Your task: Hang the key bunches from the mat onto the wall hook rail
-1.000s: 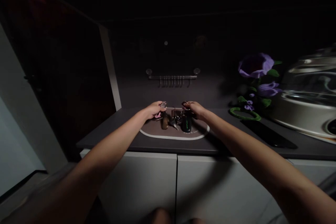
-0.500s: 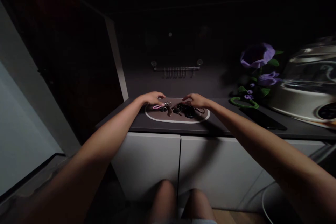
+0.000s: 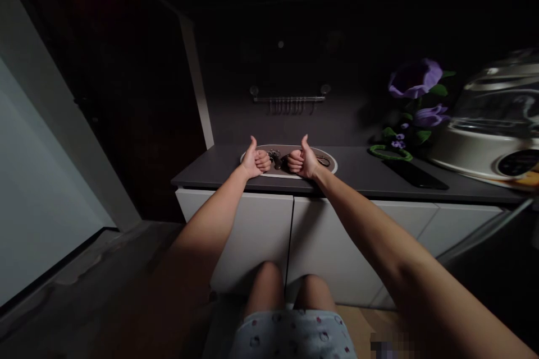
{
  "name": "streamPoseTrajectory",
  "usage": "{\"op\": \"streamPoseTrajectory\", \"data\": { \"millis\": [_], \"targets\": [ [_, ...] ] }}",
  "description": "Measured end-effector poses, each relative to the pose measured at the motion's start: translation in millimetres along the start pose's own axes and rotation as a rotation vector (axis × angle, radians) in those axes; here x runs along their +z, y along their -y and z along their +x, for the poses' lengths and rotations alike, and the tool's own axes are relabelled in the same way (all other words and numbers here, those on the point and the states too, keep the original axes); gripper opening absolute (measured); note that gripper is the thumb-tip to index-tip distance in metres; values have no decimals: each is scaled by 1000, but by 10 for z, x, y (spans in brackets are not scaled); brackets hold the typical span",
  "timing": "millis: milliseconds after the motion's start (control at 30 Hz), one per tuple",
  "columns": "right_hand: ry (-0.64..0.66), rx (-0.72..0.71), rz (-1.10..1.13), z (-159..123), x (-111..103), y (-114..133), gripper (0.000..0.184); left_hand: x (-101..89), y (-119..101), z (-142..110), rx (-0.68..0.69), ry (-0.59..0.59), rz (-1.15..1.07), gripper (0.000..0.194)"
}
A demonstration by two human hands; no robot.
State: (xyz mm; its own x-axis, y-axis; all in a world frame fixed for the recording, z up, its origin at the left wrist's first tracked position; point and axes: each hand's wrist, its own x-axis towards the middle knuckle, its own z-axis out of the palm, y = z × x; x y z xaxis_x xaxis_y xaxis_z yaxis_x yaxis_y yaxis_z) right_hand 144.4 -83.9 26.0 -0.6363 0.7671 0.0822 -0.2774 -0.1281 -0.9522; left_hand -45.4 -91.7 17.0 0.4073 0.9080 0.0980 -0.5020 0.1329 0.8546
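My left hand [image 3: 256,160] is a fist with the thumb pointing up, held over the near left part of an oval brown mat [image 3: 284,175] with a white border. My right hand [image 3: 303,160] mirrors it, fingers curled in and thumb raised; I see nothing held in either. Between and behind the fists, several small dark and metallic items that look like keys with key rings [image 3: 275,158] lie on the mat. A dark cord loop [image 3: 323,161] rests just right of my right hand. My fists partly cover the mat and these items.
The mat lies on a dark counter [image 3: 210,168] above white cupboard doors [image 3: 252,224]. To the right are a black flat slab like a phone [image 3: 415,174], purple flowers [image 3: 429,116] with a green ring base, and a cream appliance [image 3: 471,148]. A hook rail [image 3: 290,99] hangs on the wall.
Both hands have left the small items, drawn back toward the mat's near edge and closed into fists with thumbs up. The view has shifted slightly.
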Motion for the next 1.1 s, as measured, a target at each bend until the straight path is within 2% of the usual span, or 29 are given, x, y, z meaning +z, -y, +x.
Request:
{"op": "streamPoseTrajectory", "data": {
  "millis": [100, 233, 400, 500, 667, 767, 867, 967, 1100],
  "targets": [
    [-36, -14, 25, -28, -17, -69, 65, -76, 60, 1, -16, -17, -19, 64],
    [-12, -13, 51, -35, 0, -57, 65, -100, 57, 17, -18, 18, -27, 64],
    [-15, 23, 52, 16, -33, -43, 65, -111, 41, 74, 0, 32, 62, 64],
    [-77, 19, 28, 104, -93, -38, 65, -90, -23, 153, 46, -46, 227, 59],
    [-288, -60, -14, 360, -191, -3, 62, -93, -200, 356, 278, -289, 702, 31],
    [-423, -139, -87, 562, -223, 15, 51, -152, -295, 504, 391, -339, 969, 15],
    [-533, -220, -173, 757, -242, 10, 26, -219, -330, 649, 449, -300, 1143, 5],
    [-587, -296, -289, 889, -271, -17, 6, -290, -293, 757, 478, -227, 1244, 8],
    [-520, -328, -502, 941, -351, -61, 5, -422, -205, 802, 464, -131, 1348, 16]
  ]
}}
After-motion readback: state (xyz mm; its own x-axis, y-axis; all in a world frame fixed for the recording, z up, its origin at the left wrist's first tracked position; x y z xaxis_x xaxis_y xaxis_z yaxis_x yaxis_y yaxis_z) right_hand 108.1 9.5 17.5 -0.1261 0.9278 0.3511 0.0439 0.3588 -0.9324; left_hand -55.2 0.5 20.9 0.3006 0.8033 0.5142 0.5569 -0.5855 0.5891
